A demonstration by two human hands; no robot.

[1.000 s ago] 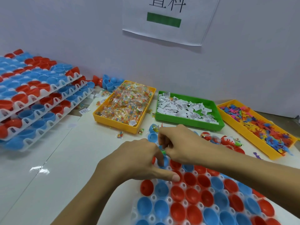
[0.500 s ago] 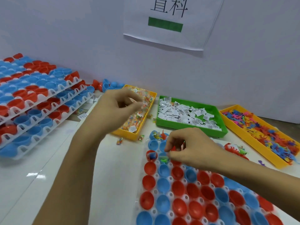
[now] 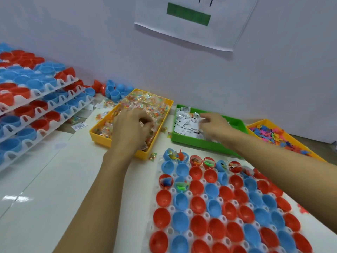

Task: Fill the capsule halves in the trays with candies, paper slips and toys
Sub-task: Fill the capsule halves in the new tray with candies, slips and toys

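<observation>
My left hand (image 3: 130, 127) curls onto candies (image 3: 145, 105) in the yellow bin, right hand (image 3: 212, 124) pinches slips (image 3: 186, 123) in the green bin; I'd take one ea., then fill empty halves (image 3: 197, 205) w/o skipping.

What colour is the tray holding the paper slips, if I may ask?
Green tray, clearest in the head view.

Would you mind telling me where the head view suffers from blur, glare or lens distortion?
Head view: the right hand over the green tray is motion-blurred at its fingertips, the left hand in the candy tray less so; glare streaks the white table at the left; the wide-angle lens stretches the near capsule halves into ovals.
</observation>
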